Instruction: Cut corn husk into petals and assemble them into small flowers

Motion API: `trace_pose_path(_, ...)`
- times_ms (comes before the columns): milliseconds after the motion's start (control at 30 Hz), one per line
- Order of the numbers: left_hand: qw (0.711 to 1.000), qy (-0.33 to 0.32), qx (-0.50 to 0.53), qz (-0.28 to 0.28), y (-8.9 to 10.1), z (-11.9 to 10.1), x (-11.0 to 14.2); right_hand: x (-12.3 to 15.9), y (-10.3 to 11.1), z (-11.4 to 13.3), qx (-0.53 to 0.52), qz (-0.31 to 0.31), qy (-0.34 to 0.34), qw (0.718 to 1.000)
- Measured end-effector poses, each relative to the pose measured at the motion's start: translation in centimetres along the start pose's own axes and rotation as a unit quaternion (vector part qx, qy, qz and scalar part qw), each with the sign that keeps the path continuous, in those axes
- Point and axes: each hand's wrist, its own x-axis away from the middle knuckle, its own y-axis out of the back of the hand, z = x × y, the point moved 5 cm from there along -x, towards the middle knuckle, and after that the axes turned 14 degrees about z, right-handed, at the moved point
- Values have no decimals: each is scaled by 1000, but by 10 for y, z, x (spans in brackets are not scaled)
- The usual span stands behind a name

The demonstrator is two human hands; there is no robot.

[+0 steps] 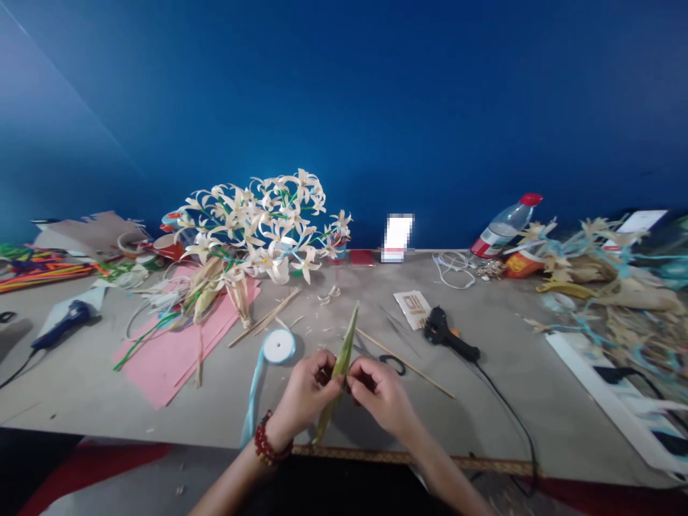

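Observation:
A long, pointed, yellow-green corn husk [348, 340] stands at a slant over the front of the table. My left hand [309, 393] is closed on its middle, thumb in front and fingers curled behind. My right hand [380, 393] pinches at the husk's right edge, its fingertips close to my left thumb. Left of my hands lies a roll of light blue ribbon [279, 347], its loose end hanging toward the table's front edge. Black-handled scissors [392, 364] and a thin stick [424, 375] lie beyond my right hand.
White husk flowers [269, 222] stand at the back, behind pink paper [161, 362]. A black glue gun [448, 335] trails its cord to the right front. A power strip [585, 387], a bottle [502, 226] and a husk pile are at right. A blue tool [64, 326] lies left.

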Motion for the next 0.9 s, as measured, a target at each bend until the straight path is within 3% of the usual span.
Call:
trace_pose_path(167,999,-31,-33,-21,0,-11,0,1,3,9,75,-40,12,996)
trace_pose_path(433,999,-41,19,6,-2,-9,1,3,-3,13,150,-89,10,985)
trace_pose_path(500,995,-49,73,44,-6,-13,4,1,5,5,155,-106,-1,982)
trace_pose_path(567,990,-52,111,71,-5,-20,10,2,28,-7,152,-150,-24,977)
trace_pose_path(633,991,-53,98,73,9,-24,19,10,62,-17,192,-216,-37,957)
trace_pose_path(700,992,-48,59,96,30,-23,31,25,103,-27,251,-296,-65,919)
trace_pose_path(800,995,-26,-24,98,76,-10,51,55,156,-46,279,-379,-146,870)
trace_pose_path(833,995,-7,-56,78,94,-2,57,64,167,-52,262,-398,-168,863)
trace_pose_path(900,983,46,-171,37,127,16,63,75,175,-65,159,-396,-169,889)
